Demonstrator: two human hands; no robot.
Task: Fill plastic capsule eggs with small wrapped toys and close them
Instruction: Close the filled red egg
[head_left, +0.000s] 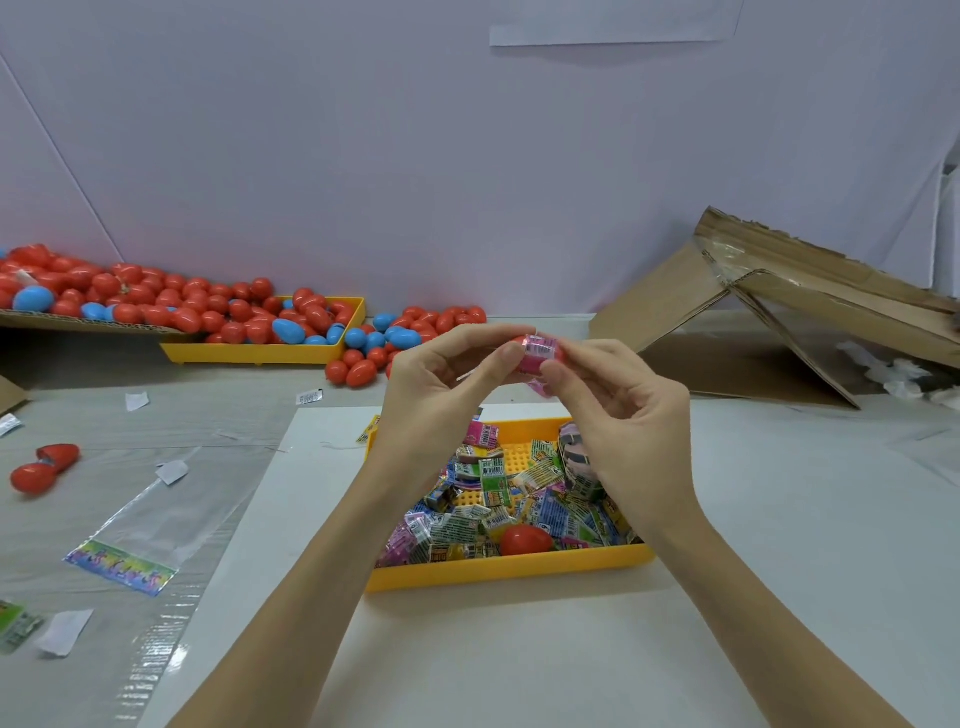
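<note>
My left hand (441, 384) and my right hand (618, 410) meet above the near yellow tray (509, 569). Between their fingertips they pinch a red capsule egg half with a pink wrapped toy (537, 353) pushed into it. My right hand also grips a grey-patterned wrapped packet (576, 460) under its curled lower fingers. The tray below holds several colourful wrapped toys (467, 525) and one red egg half (524, 539).
A far yellow tray (260, 353) and a cardboard sheet (78, 325) at the back left carry a heap of red and blue eggs. An open red egg (44, 465) lies at the left. Clear plastic bags (140, 525) cover the left table. Flattened cardboard boxes (779, 312) lean at the right.
</note>
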